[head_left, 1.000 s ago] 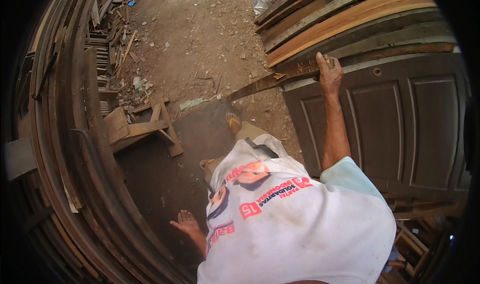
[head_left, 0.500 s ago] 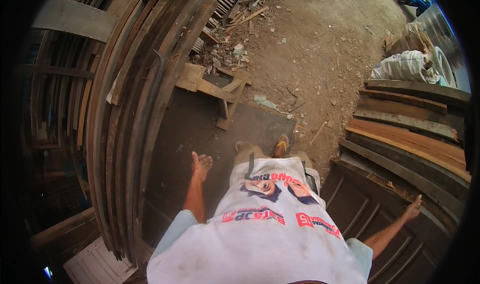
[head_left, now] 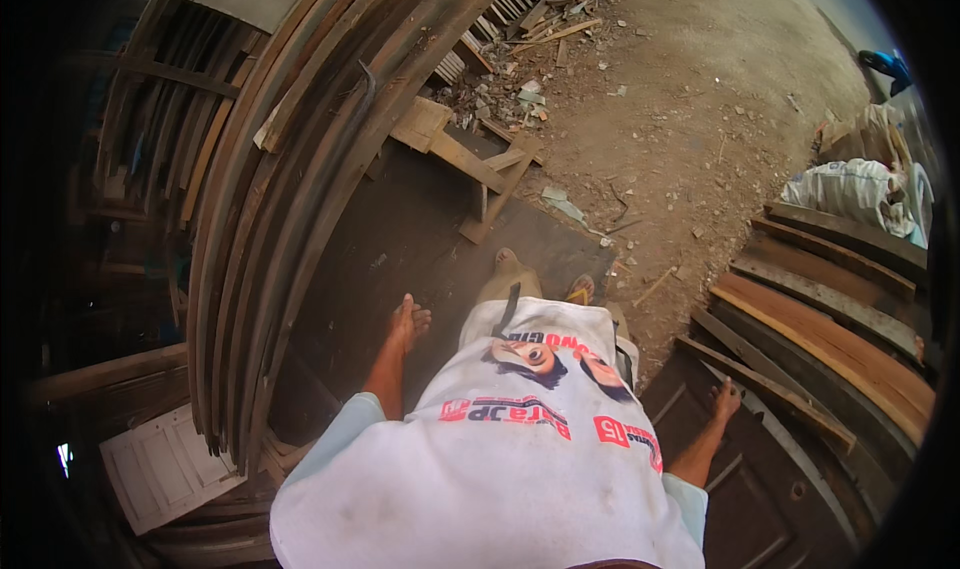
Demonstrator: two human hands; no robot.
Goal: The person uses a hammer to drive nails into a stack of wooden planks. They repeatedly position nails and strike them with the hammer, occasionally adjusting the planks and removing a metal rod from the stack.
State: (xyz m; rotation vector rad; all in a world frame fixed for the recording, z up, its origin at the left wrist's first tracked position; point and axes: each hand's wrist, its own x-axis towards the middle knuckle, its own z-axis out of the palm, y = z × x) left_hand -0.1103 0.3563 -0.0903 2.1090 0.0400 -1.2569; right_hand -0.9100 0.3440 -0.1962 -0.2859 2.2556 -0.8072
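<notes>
While standing on the dark board, between handlings: left hand open, empty, right of the leaning planks; right hand spread above the dark door. Next, probably: secure hold on timber.

Two bare hands show, the left hand at nine o'clock of the printed shirt and the right hand at three o'clock. One white louvred panel lies at eight o'clock, one white sack at two o'clock. Two feet stand on one dark board.
</notes>
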